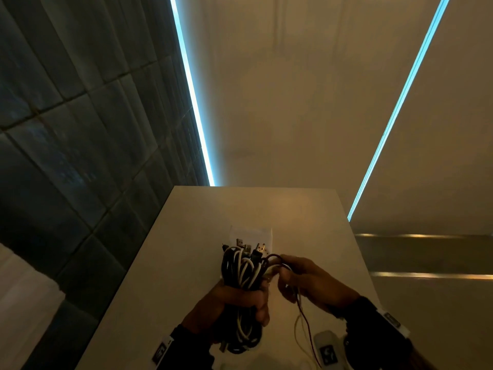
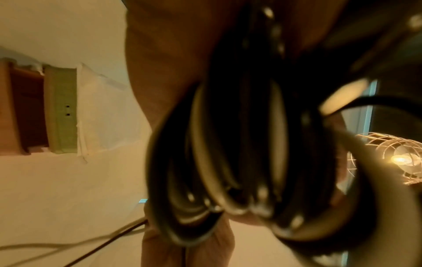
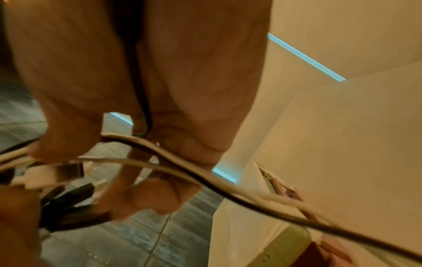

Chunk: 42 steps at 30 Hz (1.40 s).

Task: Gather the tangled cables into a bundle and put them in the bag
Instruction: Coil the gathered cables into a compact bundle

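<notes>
A bundle of black and white cables (image 1: 241,273) stands upright above the white table (image 1: 186,249), and my left hand (image 1: 234,303) grips it round the middle. USB plugs (image 1: 256,248) stick out of its top. In the left wrist view the looped cables (image 2: 228,153) fill the frame, blurred. My right hand (image 1: 301,279), just right of the bundle, pinches thin loose strands (image 1: 274,260); a dark red and a pale wire (image 1: 304,319) trail down from it. The right wrist view has those strands (image 3: 205,173) running across my fingers (image 3: 148,195). A clear plastic bag (image 1: 250,233) lies on the table behind the bundle.
A dark tiled wall (image 1: 80,129) runs along the table's left side, with a blue light strip (image 1: 192,102) beside it. A lit wire-cage lamp (image 2: 399,159) shows in the left wrist view. Bare tabletop spreads beyond the bag.
</notes>
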Motion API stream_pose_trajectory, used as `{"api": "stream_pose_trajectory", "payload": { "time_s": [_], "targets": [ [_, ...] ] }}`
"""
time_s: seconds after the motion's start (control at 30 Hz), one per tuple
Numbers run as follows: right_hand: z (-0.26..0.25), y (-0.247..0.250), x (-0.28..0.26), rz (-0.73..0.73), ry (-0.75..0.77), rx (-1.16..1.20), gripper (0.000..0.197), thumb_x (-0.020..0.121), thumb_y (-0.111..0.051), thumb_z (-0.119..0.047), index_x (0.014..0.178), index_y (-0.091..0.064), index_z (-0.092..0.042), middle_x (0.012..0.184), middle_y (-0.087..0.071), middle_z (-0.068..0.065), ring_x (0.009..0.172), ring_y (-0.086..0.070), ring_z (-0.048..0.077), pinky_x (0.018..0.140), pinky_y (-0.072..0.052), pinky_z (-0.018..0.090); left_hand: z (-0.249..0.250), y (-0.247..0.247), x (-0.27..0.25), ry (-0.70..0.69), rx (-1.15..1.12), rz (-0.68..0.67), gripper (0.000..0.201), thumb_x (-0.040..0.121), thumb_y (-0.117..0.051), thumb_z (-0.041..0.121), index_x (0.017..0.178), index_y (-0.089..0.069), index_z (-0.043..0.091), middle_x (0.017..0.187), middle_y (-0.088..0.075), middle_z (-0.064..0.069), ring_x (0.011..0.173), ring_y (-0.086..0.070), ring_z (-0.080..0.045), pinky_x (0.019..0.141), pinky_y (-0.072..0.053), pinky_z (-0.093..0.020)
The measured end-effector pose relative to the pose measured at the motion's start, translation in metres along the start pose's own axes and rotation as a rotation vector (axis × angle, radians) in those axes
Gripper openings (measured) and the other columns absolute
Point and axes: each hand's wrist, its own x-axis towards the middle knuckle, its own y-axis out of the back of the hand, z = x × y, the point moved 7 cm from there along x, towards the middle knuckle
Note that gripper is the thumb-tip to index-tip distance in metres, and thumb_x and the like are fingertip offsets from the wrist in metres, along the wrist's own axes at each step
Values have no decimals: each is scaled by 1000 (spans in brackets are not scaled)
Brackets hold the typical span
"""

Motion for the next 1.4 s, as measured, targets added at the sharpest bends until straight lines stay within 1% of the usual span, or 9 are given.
{"api": "stream_pose_trajectory", "payload": {
  "time_s": [0.13, 0.27, 0.5, 0.63, 0.73, 0.93, 1.13, 1.27, 1.4],
  "targets": [
    [1, 3, -6, -5, -31, 146, 24, 91, -56, -29, 79, -62, -9, 49, -44, -2, 39, -37, 10, 41, -36, 20, 8, -3, 1, -30, -53, 35, 33, 56, -88, 6, 82, -68, 0, 59, -51, -9, 50, -52, -21, 57, -50, -35],
    [-3, 34, -15, 194, -68, 297, 39, 96, -50, -37, 91, -61, 0, 57, -21, 1, 42, -17, 10, 38, -19, 20, 15, 15, 6, -100, -102, 228, 41, 49, -92, 9, 74, -60, 1, 56, -46, -7, 47, -50, -19, 55, -51, -33],
    [-29, 8, -21, 721, 132, -448, 20, 97, -51, -19, 97, -71, -16, 51, -48, -9, 44, -38, 4, 47, -34, 26, 7, 28, 26, -229, -172, 518, 19, 75, -67, 14, 82, -51, 8, 56, -45, -4, 46, -50, -15, 46, -48, -30],
    [-38, -34, -15, 576, 230, -720, 23, 98, -49, -16, 108, -68, -24, 82, -69, -9, 71, -62, 2, 66, -53, 22, 0, 32, 27, -277, -128, 567, 35, 74, -74, 24, 101, -63, 5, 79, -65, -14, 73, -67, -29, 61, -56, -39],
    [-45, -53, -14, 394, 171, -1058, 31, 97, -45, -19, 126, -50, -27, 99, -58, -4, 77, -58, 15, 67, -53, 28, -7, 29, 26, -250, -122, 541, 41, 76, -65, 24, 115, -65, 12, 102, -73, -13, 93, -71, -29, 65, -59, -38],
    [-49, -62, -13, 229, 60, -1237, 49, 94, -53, -20, 139, -34, -15, 126, -43, 2, 88, -59, 16, 75, -49, 16, -8, 27, 33, -165, -147, 528, 42, 78, -70, 19, 117, -66, 5, 95, -72, -12, 85, -71, -28, 62, -57, -34],
    [-62, -45, -25, 537, 265, -1000, 19, 94, -56, -19, 113, -59, -20, 97, -62, -5, 81, -60, 8, 70, -54, 26, 14, 42, 38, -325, -219, 637, 12, 75, -71, 10, 77, -60, 12, 66, -54, -4, 56, -56, -19, 55, -49, -33],
    [-55, -37, -27, 565, 214, -894, 15, 96, -55, -25, 87, -65, -21, 72, -56, -16, 64, -55, 6, 59, -47, 25, 28, 57, 40, -462, -176, 750, 13, 85, -64, 10, 73, -57, 10, 63, -56, -6, 55, -56, -18, 54, -51, -31],
    [-39, -34, -25, 456, 76, -93, 22, 94, -58, -18, 74, -60, -7, 55, -56, -3, 38, -39, 6, 38, -33, 19, 31, 59, 43, -488, -139, 749, 15, 88, -61, 15, 74, -59, 9, 68, -59, -9, 60, -59, -21, 61, -52, -34]
  ]
}}
